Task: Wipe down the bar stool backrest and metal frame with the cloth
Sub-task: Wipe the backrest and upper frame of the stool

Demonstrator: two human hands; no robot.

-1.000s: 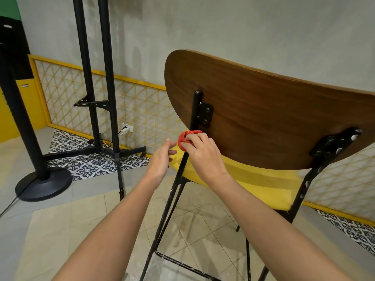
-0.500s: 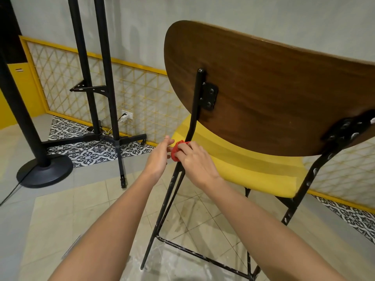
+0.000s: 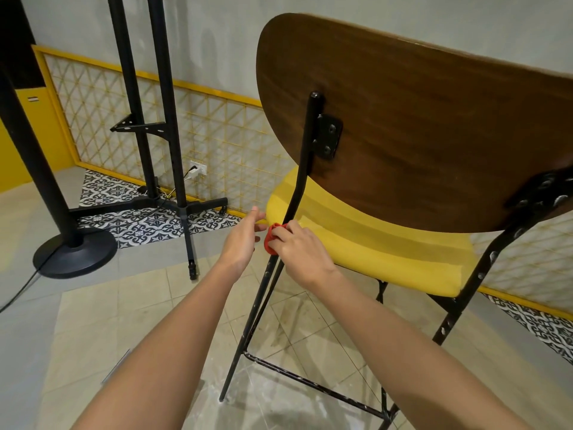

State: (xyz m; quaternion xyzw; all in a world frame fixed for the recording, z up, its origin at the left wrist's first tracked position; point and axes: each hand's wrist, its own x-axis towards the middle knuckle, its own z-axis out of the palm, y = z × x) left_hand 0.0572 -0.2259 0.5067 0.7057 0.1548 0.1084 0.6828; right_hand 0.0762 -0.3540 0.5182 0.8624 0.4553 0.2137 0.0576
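At the centre of the frame the right hand (image 3: 299, 251) grips the red cloth (image 3: 270, 242), its fingers (image 3: 286, 232) curled so the cloth wraps the black frame upright (image 3: 305, 169) just where that tube passes the rear edge of the yellow seat (image 3: 372, 249). The left hand (image 3: 242, 240) sits just left of the tube, fingers (image 3: 255, 214) straight and holding nothing, the tips at the seat's corner; whether they touch it I cannot tell. The step in hand looks like the wipe along this upright. To do it well, pinch the cloth right round the tube so every side gets rubbed, and run the stroke in one line down toward the lower crossbar (image 3: 310, 381) at bottom centre, where pale specks on the paint may need a second pass. The free hand would serve best pressed on the seat edge, so the stool does not rock or slide on the tiled floor (image 3: 139, 305). How far the wooden backrest (image 3: 434, 119) at upper right has been wiped cannot be judged from here
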